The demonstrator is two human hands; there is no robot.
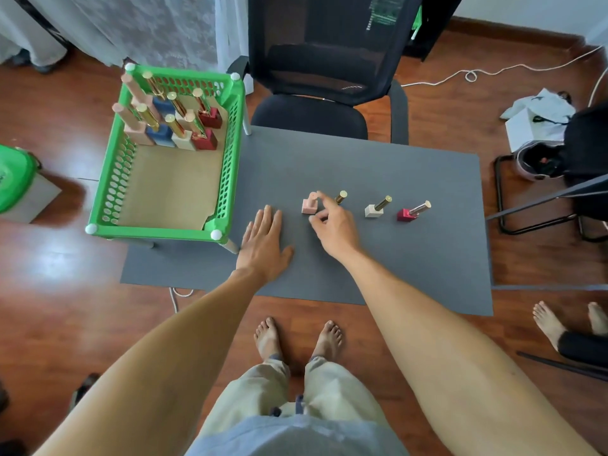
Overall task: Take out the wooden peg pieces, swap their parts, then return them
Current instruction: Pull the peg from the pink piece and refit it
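Note:
On the grey table (394,258) stand peg pieces in a row: a pink block with a short pink peg (309,205), a gold peg (341,196) whose base is hidden behind my right hand, a white block with a gold peg (376,208), and a red block with a pinkish peg (411,212). My right hand (332,222) reaches between the pink piece and the gold peg, fingers curled loosely with the fingertips at the pink peg's top. My left hand (266,240) lies flat and open on the table. The green basket (230,153) holds several more peg pieces (171,120).
A black office chair (325,93) stands behind the table. The basket stands at the table's left edge on white legs. Another person's bare feet (566,324) are at the right. Bags and a black frame sit on the floor at the far right.

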